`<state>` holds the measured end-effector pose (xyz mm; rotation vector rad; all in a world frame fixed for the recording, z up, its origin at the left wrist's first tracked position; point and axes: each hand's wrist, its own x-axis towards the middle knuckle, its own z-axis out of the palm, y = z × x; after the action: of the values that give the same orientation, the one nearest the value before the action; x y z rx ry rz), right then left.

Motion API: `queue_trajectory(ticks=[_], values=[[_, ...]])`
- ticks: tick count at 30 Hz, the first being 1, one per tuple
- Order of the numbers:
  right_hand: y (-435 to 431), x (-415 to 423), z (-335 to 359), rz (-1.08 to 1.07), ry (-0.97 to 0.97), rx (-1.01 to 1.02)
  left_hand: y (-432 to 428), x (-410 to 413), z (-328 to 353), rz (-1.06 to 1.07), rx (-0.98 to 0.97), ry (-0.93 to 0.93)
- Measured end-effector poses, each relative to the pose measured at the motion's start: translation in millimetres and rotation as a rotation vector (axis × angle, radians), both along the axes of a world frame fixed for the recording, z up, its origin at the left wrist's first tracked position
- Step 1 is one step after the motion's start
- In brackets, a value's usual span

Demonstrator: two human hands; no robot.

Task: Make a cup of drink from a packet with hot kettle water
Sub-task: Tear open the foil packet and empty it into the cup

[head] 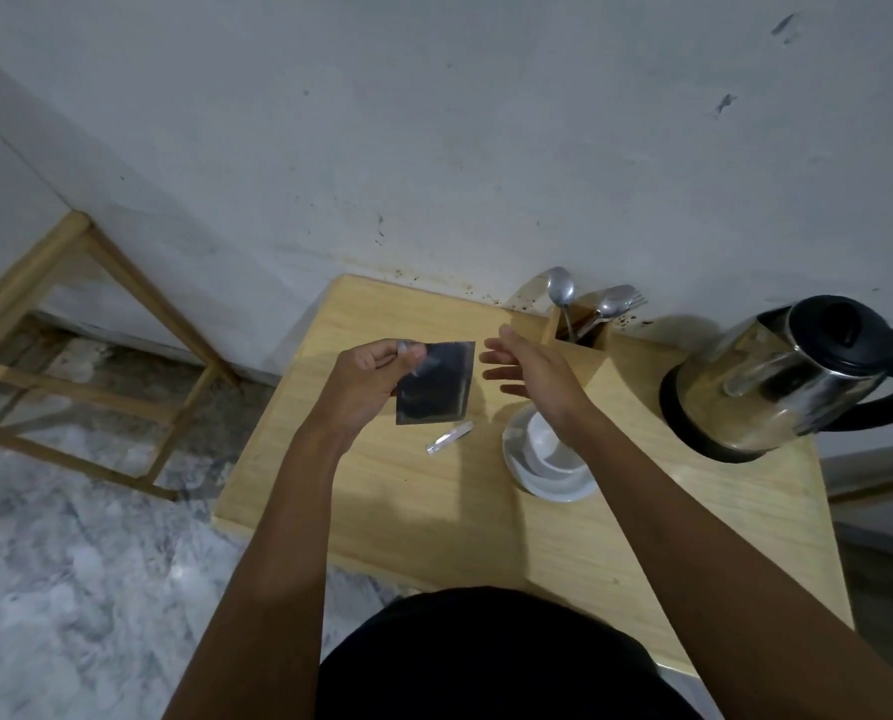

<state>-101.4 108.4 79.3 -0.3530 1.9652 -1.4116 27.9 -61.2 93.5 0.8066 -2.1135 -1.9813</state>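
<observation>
A white cup [553, 449] on its saucer [548, 485] stands on the wooden table [434, 511], partly under the right wrist. Beside it lies a torn silver strip [449, 438]. Above the table, the left hand [369, 379] pinches a dark packet [436, 384] by its upper corner, while the right hand [530, 368] hovers just beside it, fingers spread and empty. Farther back stand a cutlery holder [579, 330] and a steel kettle [777, 376].

Dark packet [436, 383] in left hand [371, 379] above table [434, 511]
</observation>
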Motion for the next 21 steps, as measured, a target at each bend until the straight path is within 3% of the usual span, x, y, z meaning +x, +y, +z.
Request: queue_trajectory(ticks=[5,14,16,21], values=[[29.8,15.1,10.1,0.140,0.086,-0.056,15.0,-17.2,-1.1,-0.037,0.102,0.029],[92.4,11.5,2.8,-0.185,0.326,-0.053,61.2,-52.9,1.5,-0.284,0.099,-0.101],[108.5,14.9,-1.4,-0.289,0.260,-0.122,76.1,-59.9,-0.2,-0.284,0.138,-0.085],[144.9,35.5,-19.5,-0.442,-0.174,-0.261,109.0,-68.3,-7.0,-0.224,0.317,-0.049]])
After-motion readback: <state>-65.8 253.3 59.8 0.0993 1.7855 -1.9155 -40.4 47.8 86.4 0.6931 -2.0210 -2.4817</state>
